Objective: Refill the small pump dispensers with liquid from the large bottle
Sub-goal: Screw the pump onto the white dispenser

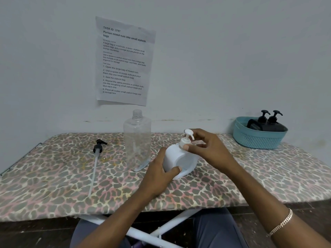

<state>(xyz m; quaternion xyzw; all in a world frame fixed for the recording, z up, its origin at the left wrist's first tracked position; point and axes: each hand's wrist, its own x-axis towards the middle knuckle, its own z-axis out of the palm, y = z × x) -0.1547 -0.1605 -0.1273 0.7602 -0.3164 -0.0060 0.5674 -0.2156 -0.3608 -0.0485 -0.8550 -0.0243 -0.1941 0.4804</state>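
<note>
A small white pump dispenser (176,156) is tilted above the board, its base turned toward me. My left hand (157,176) grips its lower body, thumb across the base rim. My right hand (206,149) pinches the white pump collar (185,140) at its neck. The large clear bottle (137,140) stands upright and uncapped just left of the dispenser, nearly empty, with a little liquid at the bottom. Its black pump with a long clear tube (97,154) lies flat on the board to the left.
The work surface is an ironing board with a leopard-print cover (53,185) against a wall. A teal basket (259,136) at the back right holds two black pump dispensers (270,122). A printed sheet (123,61) is taped to the wall.
</note>
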